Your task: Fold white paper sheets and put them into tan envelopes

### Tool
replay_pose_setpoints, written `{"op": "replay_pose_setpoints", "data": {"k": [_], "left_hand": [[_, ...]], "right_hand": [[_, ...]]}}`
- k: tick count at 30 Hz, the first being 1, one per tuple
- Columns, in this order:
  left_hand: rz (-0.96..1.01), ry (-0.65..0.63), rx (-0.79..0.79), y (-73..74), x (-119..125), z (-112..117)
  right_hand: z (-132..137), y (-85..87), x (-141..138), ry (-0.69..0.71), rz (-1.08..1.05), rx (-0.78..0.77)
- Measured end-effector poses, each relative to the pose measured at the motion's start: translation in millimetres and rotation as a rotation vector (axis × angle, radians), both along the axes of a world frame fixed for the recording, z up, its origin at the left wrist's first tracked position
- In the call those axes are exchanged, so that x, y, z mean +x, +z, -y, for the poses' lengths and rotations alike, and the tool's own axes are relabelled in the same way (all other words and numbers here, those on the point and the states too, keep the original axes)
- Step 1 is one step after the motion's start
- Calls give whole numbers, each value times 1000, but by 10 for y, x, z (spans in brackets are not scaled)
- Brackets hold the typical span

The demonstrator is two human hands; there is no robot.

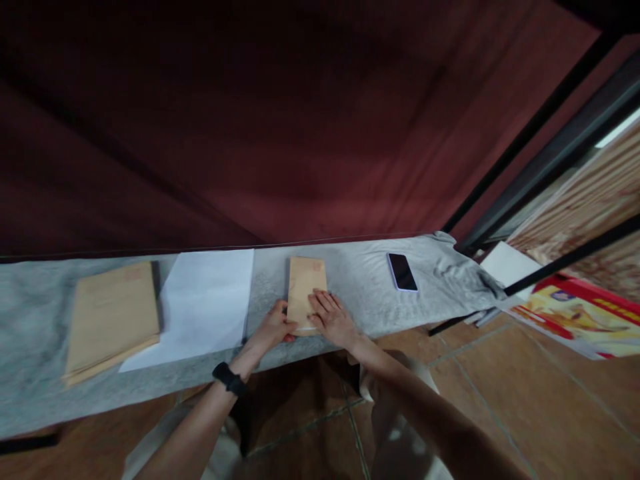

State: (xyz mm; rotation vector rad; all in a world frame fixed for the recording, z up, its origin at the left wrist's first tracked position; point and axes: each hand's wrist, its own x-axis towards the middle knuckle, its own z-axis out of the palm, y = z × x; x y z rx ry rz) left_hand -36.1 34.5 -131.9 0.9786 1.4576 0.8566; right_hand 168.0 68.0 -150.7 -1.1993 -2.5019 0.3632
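A small brown paper envelope (304,280) lies upright before me on the grey cloth. My left hand (275,325) pinches its lower left edge, thumb on top and some fingers hidden beneath. Flat across the lower right of the envelope rests my right hand (333,319), fingers stretched out and pressed on the paper. Left of these is a stack of white paper sheets (205,300). Beyond it sits a stack of larger-looking brown envelopes (115,310), partly overlapping the sheets.
A phone (402,272) with a dark screen lies to the right on the grey cloth (357,260). A dark red curtain (300,167) hangs behind the narrow table. Black frame bars (530,140) and a red and yellow box (585,313) stand at the right.
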Motion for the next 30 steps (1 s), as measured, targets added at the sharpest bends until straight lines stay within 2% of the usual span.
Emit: {"op": "replay_pose_setpoints", "data": {"k": [2, 5, 7, 9, 11, 13, 17, 20, 24, 27, 30], "left_hand": [[-104, -1, -9, 4, -52, 5], [-446, 38, 76, 66, -193, -13], [-672, 97, 240, 132, -257, -74], [-773, 71, 449, 182, -240, -213], [-782, -77, 631, 191, -147, -445], [-785, -260, 716, 157, -30, -758], [-884, -515, 692, 26, 79, -1417], [-953, -595, 630, -95, 44, -1696], [-1015, -644, 687, -227, 1, -1701], [-1016, -705, 718, -259, 18, -1584], [-1012, -742, 721, -264, 71, -1435]], "right_hand": [[39, -34, -5, -5, 34, 23], [30, -74, -16, -4, 39, 35], [6, -94, -28, -10, 32, 28], [-15, -104, -35, -5, 25, 14], [-30, -102, -29, 12, 20, -2], [-39, -91, -12, 30, 13, -11], [-50, -71, 17, 41, -3, 7], [-65, -74, 20, 52, 8, -1], [-119, -51, 24, 97, 33, -60], [-205, 15, 51, 123, 20, -132], [-332, 107, 124, 146, -91, -173]]}}
